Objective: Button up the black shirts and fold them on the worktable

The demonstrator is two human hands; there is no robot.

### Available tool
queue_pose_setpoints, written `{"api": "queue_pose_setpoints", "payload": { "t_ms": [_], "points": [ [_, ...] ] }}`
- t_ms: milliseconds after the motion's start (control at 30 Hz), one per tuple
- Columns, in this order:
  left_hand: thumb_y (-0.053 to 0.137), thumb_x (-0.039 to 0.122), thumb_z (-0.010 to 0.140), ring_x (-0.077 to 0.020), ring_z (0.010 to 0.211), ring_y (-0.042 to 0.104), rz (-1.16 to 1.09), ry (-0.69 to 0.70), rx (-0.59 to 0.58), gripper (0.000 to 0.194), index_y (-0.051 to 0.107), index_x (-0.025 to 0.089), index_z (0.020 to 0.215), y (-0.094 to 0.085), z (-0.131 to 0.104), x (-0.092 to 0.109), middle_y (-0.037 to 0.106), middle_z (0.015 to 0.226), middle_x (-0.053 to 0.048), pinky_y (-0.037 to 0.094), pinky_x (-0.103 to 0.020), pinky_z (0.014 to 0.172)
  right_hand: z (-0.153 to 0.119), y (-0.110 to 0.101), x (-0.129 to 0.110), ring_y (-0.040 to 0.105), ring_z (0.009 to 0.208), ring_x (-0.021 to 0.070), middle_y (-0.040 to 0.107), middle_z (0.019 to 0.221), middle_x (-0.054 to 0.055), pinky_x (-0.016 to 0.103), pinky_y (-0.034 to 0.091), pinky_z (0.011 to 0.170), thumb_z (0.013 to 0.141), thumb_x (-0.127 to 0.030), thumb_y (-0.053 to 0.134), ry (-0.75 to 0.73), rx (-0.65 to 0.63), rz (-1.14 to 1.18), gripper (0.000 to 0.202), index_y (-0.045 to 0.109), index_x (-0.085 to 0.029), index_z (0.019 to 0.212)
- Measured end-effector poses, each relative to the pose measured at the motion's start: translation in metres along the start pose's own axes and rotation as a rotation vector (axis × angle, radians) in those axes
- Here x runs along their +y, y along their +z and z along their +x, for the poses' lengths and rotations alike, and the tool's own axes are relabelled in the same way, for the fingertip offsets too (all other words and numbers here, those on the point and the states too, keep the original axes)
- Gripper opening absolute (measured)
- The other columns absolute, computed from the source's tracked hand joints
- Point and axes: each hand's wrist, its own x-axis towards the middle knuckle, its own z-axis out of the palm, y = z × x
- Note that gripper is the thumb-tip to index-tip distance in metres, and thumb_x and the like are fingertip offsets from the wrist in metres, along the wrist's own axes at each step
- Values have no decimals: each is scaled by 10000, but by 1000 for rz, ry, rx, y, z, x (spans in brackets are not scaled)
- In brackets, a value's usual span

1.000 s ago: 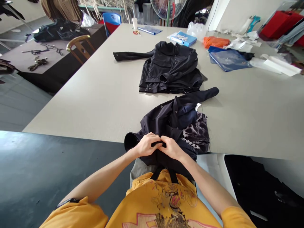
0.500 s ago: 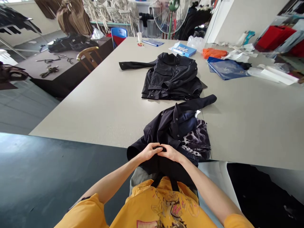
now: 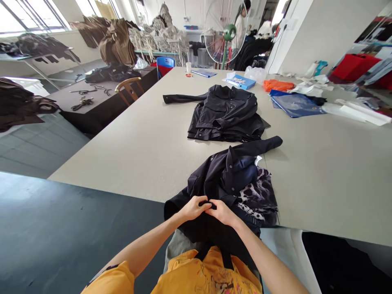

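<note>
A dark jacket [image 3: 208,175] lies rumpled at the table's near edge, its lower part hanging over toward my lap. My left hand [image 3: 196,207] and my right hand [image 3: 219,210] pinch its black fabric close together at the edge, fingertips nearly touching. One sleeve stretches out to the right. Beside the jacket, partly under it, is a folded leopard-print cloth [image 3: 261,196]. A white tag [image 3: 258,160] shows near the jacket's collar. Farther back, a black jacket [image 3: 226,110] rests on a folded stack, one sleeve extended left.
The pale table [image 3: 122,155] spans the middle. Toward its far right are blue folders [image 3: 297,104], an orange bag [image 3: 278,85], white papers and a blue box [image 3: 241,81]. Behind stand a fan [image 3: 229,32], a wooden chair [image 3: 128,87] and a person [image 3: 240,24].
The view has tilted up, so the table and garments sit lower and the person in the background shows. Both hands keep their pinch on the fabric, with little other visible movement.
</note>
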Motion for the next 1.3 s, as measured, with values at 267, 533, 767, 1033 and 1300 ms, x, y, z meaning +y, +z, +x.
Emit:
{"api": "queue_pose_setpoints", "payload": {
  "t_ms": [267, 533, 767, 1033, 1300],
  "points": [
    [378, 471, 1026, -143, 737, 519, 293, 104, -61, 410, 540, 184, 782, -10, -4, 16, 562, 769, 4, 403, -282, 735, 0, -5, 7, 661, 973, 280, 750, 1019, 75, 347, 501, 833, 868, -488, 664, -21, -94, -23, 388, 733, -138, 1019],
    [396, 419, 1036, -145, 731, 524, 397, 130, -91, 358, 521, 186, 794, -8, -10, 21, 561, 770, 7, 402, -298, 745, 10, -1, 14, 668, 929, 251, 762, 998, 32, 331, 516, 845, 827, -499, 717, -71, -166, 30, 448, 758, -144, 1097],
    [441, 430, 1013, -131, 717, 494, 300, 104, 14, 354, 517, 178, 776, 5, -12, 17, 521, 760, 17, 382, -273, 691, 6, 4, 16, 683, 919, 247, 770, 981, 35, 330, 529, 837, 819, -427, 715, -92, -127, 159, 372, 774, -145, 1055],
    [481, 560, 976, -94, 630, 371, 22, 24, -68, 493, 539, 149, 710, 2, -8, 6, 432, 654, 44, 295, -246, 587, 1, 7, 17, 677, 880, 229, 767, 956, 39, 308, 496, 795, 823, -412, 725, -58, -94, 96, 344, 764, -136, 1024],
    [472, 441, 1000, -137, 722, 513, 286, 52, -28, 338, 554, 179, 803, 2, -5, 7, 552, 755, 18, 377, -272, 686, 6, -3, 16, 600, 770, 163, 710, 828, -4, 249, 419, 690, 803, -344, 721, -13, -121, -56, 231, 738, -135, 901]
  ]
}}
